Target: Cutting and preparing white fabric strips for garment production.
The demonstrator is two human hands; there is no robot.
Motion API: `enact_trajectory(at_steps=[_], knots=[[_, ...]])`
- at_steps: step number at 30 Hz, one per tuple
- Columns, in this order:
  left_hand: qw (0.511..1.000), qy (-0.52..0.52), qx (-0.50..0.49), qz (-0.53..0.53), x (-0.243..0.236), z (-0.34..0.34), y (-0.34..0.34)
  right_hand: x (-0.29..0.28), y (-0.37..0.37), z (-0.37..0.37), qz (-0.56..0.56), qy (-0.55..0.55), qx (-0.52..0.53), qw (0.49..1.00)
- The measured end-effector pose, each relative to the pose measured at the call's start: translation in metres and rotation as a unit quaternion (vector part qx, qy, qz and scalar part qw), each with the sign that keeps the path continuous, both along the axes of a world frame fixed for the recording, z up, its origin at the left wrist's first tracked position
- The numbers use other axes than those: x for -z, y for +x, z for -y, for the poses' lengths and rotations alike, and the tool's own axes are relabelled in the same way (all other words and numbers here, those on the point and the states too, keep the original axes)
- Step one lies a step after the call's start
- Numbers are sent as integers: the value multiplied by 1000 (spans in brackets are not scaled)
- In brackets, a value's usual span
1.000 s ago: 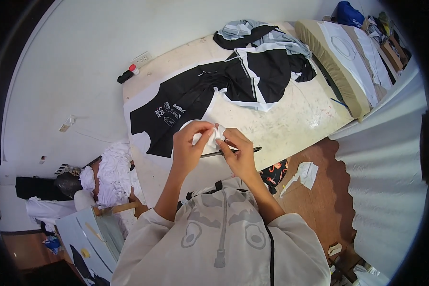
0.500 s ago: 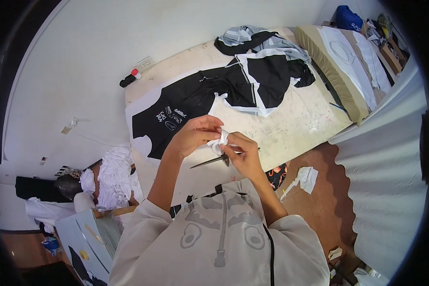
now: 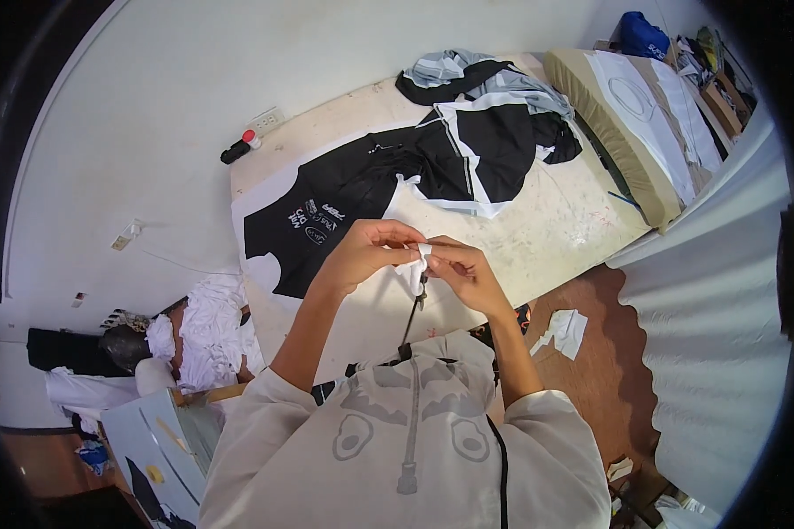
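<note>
My left hand (image 3: pixel 375 256) pinches a small crumpled piece of white fabric (image 3: pixel 413 273) above the table (image 3: pixel 503 238). My right hand (image 3: pixel 463 269) grips the same fabric from the right, its fingers curled close to my left fingertips. Dark scissors (image 3: pixel 415 309) hang under the fabric from my right hand, blades angled down toward my body; their handles are mostly hidden. Beyond my hands a black printed garment panel (image 3: pixel 309 225) lies on white backing, joined by black and white garment pieces (image 3: pixel 494 150) farther right.
Grey and black cloth (image 3: pixel 441 75) is heaped at the back. A padded board (image 3: pixel 582 106) borders the right end, with a white curtain (image 3: pixel 706 353) beside it. White fabric (image 3: pixel 212 326) is piled left. A red-capped container (image 3: pixel 252 139) sits by the wall; scraps (image 3: pixel 565 333) lie on the floor.
Both hands have shifted right with the fabric. The scissors have swung from roughly horizontal to nearly vertical, blades pointing toward my body.
</note>
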State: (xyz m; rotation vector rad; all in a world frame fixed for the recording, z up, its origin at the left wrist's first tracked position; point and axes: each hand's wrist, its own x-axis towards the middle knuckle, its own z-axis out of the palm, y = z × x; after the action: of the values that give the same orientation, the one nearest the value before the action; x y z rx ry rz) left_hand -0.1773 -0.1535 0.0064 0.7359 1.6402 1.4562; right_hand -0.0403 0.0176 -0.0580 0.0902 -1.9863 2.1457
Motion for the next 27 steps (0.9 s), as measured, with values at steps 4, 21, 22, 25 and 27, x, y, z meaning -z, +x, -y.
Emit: enact_trajectory(at_steps=[4,21,22,25,27], knots=[[999,22,-22,10,0,1,5,-1,-2,-6,0,-46,-54,997],[998,59,-7,26,12,0,-20,3,-24,6,-20,-43,51,998],[998,51,-1,33,13,0,-22,7,-23,8,-29,-12,82,996],[998,40,1,43,17,1,-26,9,-19,18,-55,12,143,988],[998,36,-2,47,23,2,-26,5,-19,25,-73,3,172,982]])
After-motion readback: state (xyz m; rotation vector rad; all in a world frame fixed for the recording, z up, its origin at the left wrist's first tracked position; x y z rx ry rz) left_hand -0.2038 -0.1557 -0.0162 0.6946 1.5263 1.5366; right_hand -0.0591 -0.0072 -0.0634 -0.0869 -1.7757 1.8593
